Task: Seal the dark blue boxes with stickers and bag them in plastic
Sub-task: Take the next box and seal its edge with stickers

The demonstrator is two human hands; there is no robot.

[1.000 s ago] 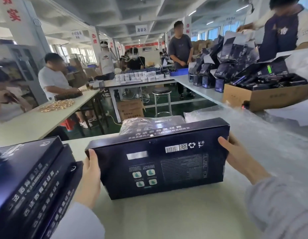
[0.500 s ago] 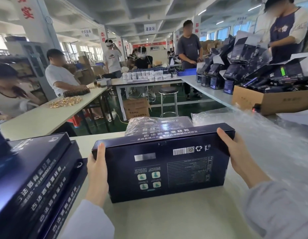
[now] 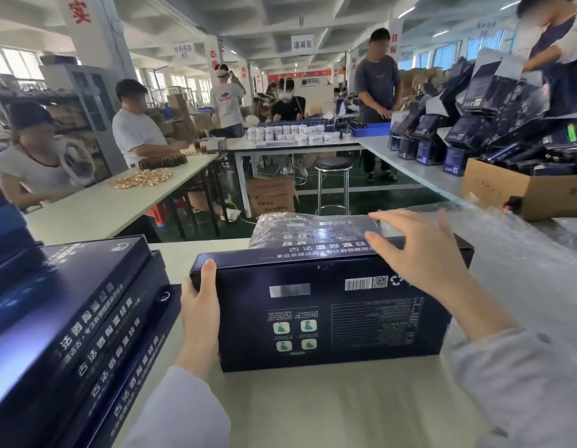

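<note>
- Changed: my right hand (image 3: pixel 419 253) has let go of the dark blue box (image 3: pixel 329 318). Half a sec ago it clamped the box's right end; now it's over the top right corner, fingers spread wide, holding nothing.
- Left hand (image 3: pixel 200 305) unchanged: wrapped round the box's left end, thumb up at the top corner, so it alone props the box.
- Box loc: centre of frame, standing on its long edge on the table (image 3: pixel 313 409), printed back w/ barcode facing me, top leaning away.
- My read: box is steadied and the right hand is freed to fetch something, either a sticker or a bag from the clear plastic (image 3: pixel 523 253) at right of frame. This box isn't bagged yet.
- Just behind it, upper centre: a bagged box (image 3: pixel 313 227) lying flat in film.
- Lower left: stack of boxes (image 3: pixel 70 318), cut off by the frame edge — count unclear.
- Hidden/unclear: no sticker or roll seen anywhere, so can't tell if this box is sealed. Its right end is behind my right wrist. Can't tell if the right fingertips touch the top edge or hover.
</note>
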